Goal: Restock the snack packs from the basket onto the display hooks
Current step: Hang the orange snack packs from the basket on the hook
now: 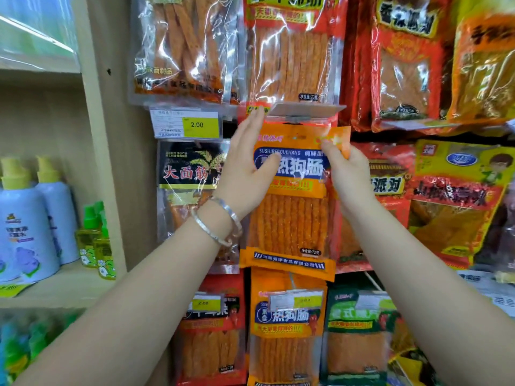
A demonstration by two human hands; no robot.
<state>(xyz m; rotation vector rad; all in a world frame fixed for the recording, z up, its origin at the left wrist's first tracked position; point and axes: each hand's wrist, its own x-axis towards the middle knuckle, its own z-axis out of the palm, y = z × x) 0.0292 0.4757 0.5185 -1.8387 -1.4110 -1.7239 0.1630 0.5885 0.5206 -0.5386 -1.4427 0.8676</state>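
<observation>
A wall of hanging snack packs fills the middle and right of the view; a pale shelf (55,288) stands on the left with tall blue bottles (25,227) and little green bottles (94,240) on it.

The orange snack pack (289,218) is in the middle of the wall; it is long and flat, with a see-through window that shows thin orange-red sticks side by side; its top goes up behind a grey tag plate (303,110), so the hook cannot be seen; a black pack (186,174) is just to its left and red packs are to its right; a second orange pack (284,330) like it hangs below.

The left hand (248,168) lies flat on the pack's left side, fingers (250,126) straight and wide, thumb across the blue label; the right hand (348,174) pinches the pack's top right corner with its fingers (331,151).

The blue label says "SUSHIREGOUCHANG" and "热狗肠"; small writing low down says "72克"; the black pack says "大面筋".

A yellow price tag (196,124) says "2.00"; a silver bracelet (223,218) is on the left wrist.
</observation>
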